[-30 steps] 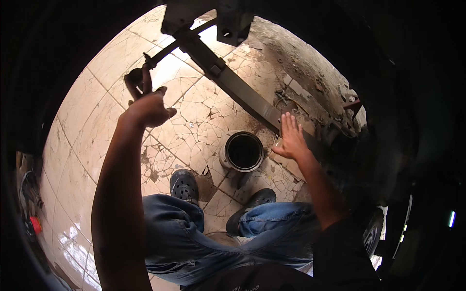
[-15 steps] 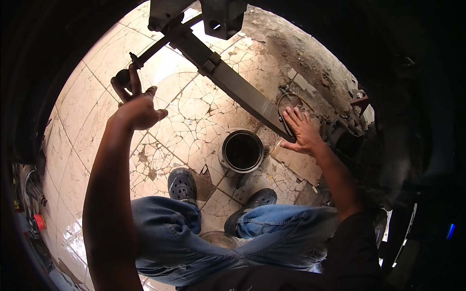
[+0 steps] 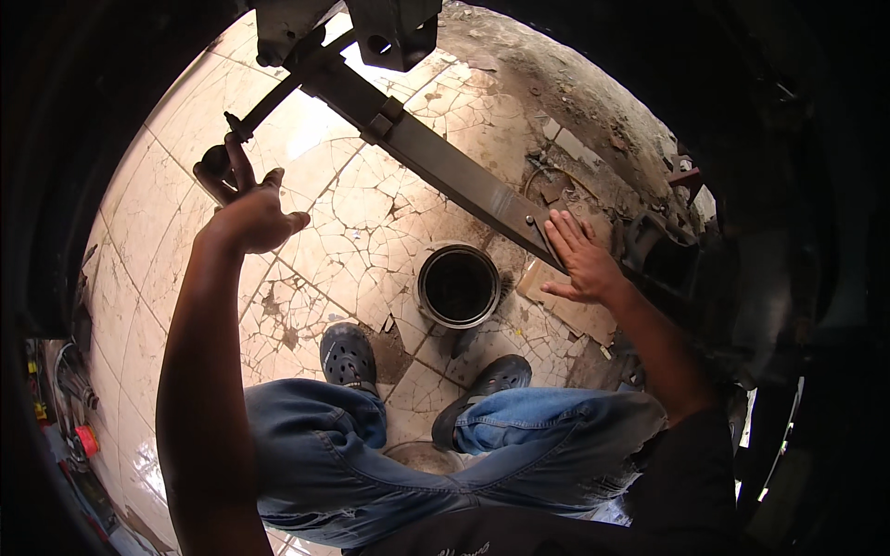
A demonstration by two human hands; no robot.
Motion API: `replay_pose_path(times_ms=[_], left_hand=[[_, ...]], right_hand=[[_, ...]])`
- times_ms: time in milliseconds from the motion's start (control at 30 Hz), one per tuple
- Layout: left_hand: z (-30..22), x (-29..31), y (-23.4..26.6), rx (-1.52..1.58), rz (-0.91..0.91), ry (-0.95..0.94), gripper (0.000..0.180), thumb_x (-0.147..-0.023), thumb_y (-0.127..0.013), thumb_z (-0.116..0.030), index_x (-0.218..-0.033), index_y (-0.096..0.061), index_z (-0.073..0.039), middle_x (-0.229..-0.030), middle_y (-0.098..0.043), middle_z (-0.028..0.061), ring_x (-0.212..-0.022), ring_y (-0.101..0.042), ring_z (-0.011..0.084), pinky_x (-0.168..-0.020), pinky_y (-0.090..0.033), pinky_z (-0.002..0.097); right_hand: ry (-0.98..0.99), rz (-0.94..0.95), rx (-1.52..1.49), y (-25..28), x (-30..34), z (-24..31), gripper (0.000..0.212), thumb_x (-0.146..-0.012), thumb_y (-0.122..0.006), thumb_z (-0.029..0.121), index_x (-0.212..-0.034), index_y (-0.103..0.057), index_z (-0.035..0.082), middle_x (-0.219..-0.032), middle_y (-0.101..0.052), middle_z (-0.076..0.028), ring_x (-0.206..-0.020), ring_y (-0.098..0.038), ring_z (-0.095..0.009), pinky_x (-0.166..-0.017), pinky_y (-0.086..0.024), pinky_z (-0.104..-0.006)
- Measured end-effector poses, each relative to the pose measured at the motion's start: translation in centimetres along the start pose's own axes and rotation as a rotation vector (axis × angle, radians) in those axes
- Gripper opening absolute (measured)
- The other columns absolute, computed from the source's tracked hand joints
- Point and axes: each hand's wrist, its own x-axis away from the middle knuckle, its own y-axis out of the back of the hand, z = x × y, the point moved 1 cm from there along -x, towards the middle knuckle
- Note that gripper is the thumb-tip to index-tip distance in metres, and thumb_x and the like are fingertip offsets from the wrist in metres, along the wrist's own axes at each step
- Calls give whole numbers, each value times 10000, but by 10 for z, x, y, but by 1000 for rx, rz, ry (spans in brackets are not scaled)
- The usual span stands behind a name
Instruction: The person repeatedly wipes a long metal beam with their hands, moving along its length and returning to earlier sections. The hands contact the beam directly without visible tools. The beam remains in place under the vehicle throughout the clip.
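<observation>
Head view: right hand (image 3: 586, 262) sits farther from bucket (image 3: 463, 324).

On my feed, the fingertips of the left hand (image 3: 252, 215) are partly hidden behind the dark knob (image 3: 215, 162), so I can't tell how firmly they touch it. The right hand (image 3: 586, 261) covers part of the lower end of the flat bar (image 3: 454, 176); what its palm meets I can't see. Shadow swallows whatever the can (image 3: 454, 323) contains. Up top, the picture's edge cuts off 2 metal brackets (image 3: 399, 28). The jeans (image 3: 343, 454) hide part of 1 round thing (image 3: 422, 454) between the shoes (image 3: 349, 355). At far left, a small red object (image 3: 87, 440) is too unclear for me to identify.
</observation>
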Motion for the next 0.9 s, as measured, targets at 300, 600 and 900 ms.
replay_pose_path(times_ms=[300,600,900], left_hand=[[16,1,-4,-94,-112,-69,840,-883,-640,-477,-1476,-326,28,-1456,349,361,-1305,365,562,-1167,62,529],[7,3,-2,-49,-118,-64,807,-880,-650,-444,-1483,-338,-8,-1490,314,333,-1394,292,464,-1192,-16,483],[2,6,0,14,-68,-70,790,-883,-642,-451,-1476,-358,-13,-1489,341,310,-1307,387,539,-1190,-4,475]], right_hand=[[-57,-51,-59,-5,-1,26,1041,-854,-533,662,-1520,-146,-38,-1598,-143,-204,-1489,-117,-349,-1205,-109,-479],[-53,-153,-18,-4,-13,47,963,-866,-561,598,-1558,-129,86,-1620,-102,-161,-1496,-115,-315,-1209,-115,-464],[-55,-73,90,-12,4,39,888,-912,-507,505,-1560,-90,64,-1632,-80,-121,-1506,-79,-283,-1218,-80,-446]])
